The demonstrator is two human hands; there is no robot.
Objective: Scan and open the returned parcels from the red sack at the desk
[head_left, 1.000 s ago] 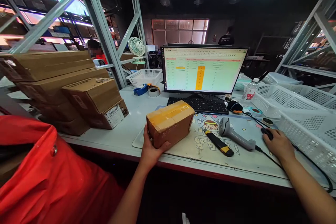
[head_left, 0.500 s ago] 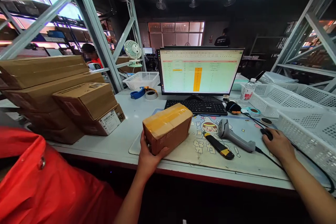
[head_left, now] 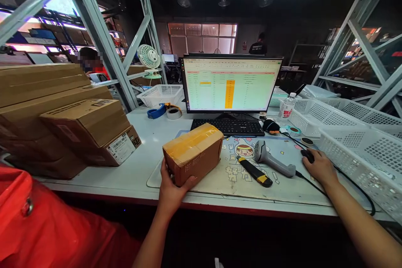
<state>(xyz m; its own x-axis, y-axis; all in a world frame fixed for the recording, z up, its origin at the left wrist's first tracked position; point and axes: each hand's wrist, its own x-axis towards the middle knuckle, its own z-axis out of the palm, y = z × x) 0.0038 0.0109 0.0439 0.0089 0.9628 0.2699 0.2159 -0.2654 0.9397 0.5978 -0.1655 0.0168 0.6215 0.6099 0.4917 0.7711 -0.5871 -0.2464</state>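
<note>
My left hand (head_left: 171, 188) grips the near end of a small cardboard box (head_left: 196, 153) sealed with yellow tape, which rests on the printed desk mat (head_left: 251, 180). My right hand (head_left: 318, 168) lies curled over a black computer mouse (head_left: 307, 155) at the mat's right side. Between the hands lie a yellow-and-black utility knife (head_left: 255, 171) and a grey barcode scanner (head_left: 272, 159). Behind the box stand a black keyboard (head_left: 228, 126) and a monitor (head_left: 230, 84) showing a spreadsheet.
Stacked cardboard boxes (head_left: 63, 117) fill the table's left. White plastic baskets (head_left: 358, 142) line the right side, another (head_left: 160, 94) sits behind. Tape rolls (head_left: 169, 111), a water bottle (head_left: 286, 109) and a small fan (head_left: 148, 59) stand at the back. A red bag (head_left: 47, 226) is near left.
The view has shifted, so everything sits a little further left in the picture. Both hands keep their hold; the box and mouse stay in place on the mat.
</note>
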